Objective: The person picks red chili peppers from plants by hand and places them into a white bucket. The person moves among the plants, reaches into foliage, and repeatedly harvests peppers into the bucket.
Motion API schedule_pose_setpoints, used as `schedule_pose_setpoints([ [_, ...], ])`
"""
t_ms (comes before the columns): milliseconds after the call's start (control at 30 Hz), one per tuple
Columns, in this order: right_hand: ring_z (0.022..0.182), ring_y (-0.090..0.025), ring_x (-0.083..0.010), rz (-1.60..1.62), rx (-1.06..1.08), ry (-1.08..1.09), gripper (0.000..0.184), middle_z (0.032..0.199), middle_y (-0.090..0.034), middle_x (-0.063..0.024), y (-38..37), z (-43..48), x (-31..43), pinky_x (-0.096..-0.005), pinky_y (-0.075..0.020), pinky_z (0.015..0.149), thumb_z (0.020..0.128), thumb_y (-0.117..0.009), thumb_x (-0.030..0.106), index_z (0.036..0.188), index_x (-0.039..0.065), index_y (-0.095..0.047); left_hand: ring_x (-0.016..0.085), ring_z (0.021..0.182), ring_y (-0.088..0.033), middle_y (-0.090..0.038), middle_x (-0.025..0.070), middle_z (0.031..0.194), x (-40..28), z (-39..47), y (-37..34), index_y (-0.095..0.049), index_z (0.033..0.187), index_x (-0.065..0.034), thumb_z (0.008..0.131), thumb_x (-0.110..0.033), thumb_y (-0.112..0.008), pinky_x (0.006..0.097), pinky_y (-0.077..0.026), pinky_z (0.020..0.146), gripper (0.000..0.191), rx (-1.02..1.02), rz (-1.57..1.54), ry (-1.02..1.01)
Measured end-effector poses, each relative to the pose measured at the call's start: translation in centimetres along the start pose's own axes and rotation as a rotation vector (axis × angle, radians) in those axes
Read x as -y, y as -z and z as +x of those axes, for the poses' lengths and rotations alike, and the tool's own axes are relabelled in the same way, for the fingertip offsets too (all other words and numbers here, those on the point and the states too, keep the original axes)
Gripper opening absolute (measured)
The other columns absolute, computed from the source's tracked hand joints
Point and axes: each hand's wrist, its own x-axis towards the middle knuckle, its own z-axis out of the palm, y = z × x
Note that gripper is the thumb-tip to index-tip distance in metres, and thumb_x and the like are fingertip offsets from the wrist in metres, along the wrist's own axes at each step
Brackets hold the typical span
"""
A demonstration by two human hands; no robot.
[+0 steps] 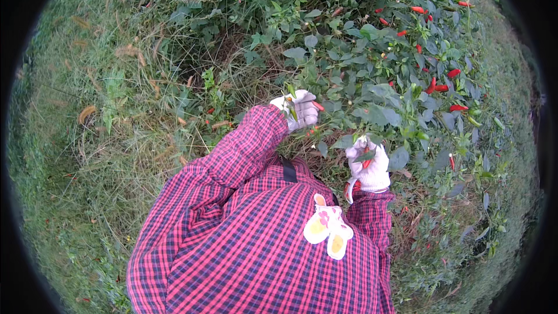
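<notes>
My left hand (303, 111), in a white knit glove, is curled into a loose fist at the near edge of the chili plants. The end of a red chili pepper (318, 106) sticks out by its fingers, and a sprig with green chilies (293, 104) crosses the glove's cuff side. To the right and nearer my body, my right hand (378, 166), gloved alike, has its fingers bent in among the leaves. Against its palm side lies another red chili (366, 163), partly covered by a leaf (365, 156). A white and red item (352, 189) shows beside that wrist.
Dense chili plants (348, 56) bearing several red peppers (441, 88) spread ahead and right. Dry grass and weeds (130, 131) cover the left side. Small red peppers (313, 131) show low between my hands. My checked garment (261, 244) fills the lower middle.
</notes>
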Motion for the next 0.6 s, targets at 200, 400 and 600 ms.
schedule_pose_setpoints([
  [200, 0.045, -0.041, -0.0114, -0.042, -0.081, -0.068, 0.022, 0.066, -0.046, 0.0019, 1.0, -0.6, -0.8, -0.0237, -0.0303, 0.038, 0.105, -0.054, 0.027, 0.114, 0.006, -0.052, 0.022, 0.088, -0.064, -0.062, 0.0203, 0.125, 1.4, -0.9, -2.5, -0.055, 0.128, -0.0068, 0.096, -0.027, -0.067, 0.0367, -0.058, 0.074, 0.04, -0.01, 0.118, 0.183],
  [400, 0.05, -0.046, -0.0108, -0.252, 0.084, 0.013, 0.03, 0.073, -0.057, -0.0036, 1.6, -1.2, -1.1, -0.0223, -0.0354, 0.042, 0.101, -0.057, 0.031, 0.109, 0.003, -0.062, 0.02, 0.078, -0.069, -0.07, 0.0163, 0.116, 1.8, -1.4, -4.6, -0.051, 0.138, -0.0095, 0.099, -0.025, -0.062, 0.0357, -0.059, 0.066, 0.043, 0.023, 0.278, 0.26],
  [600, 0.058, -0.052, -0.0071, -0.364, -0.029, 0.072, 0.026, 0.105, -0.071, -0.0084, 0.8, -1.8, -0.3, -0.0202, -0.0393, 0.045, 0.099, -0.063, 0.021, 0.122, 0.008, -0.061, 0.018, 0.092, -0.066, -0.067, 0.0128, 0.117, 0.5, -2.6, -7.0, -0.049, 0.14, -0.0042, 0.097, -0.023, -0.063, 0.0348, -0.057, 0.079, 0.049, -0.086, 0.616, -0.005],
])
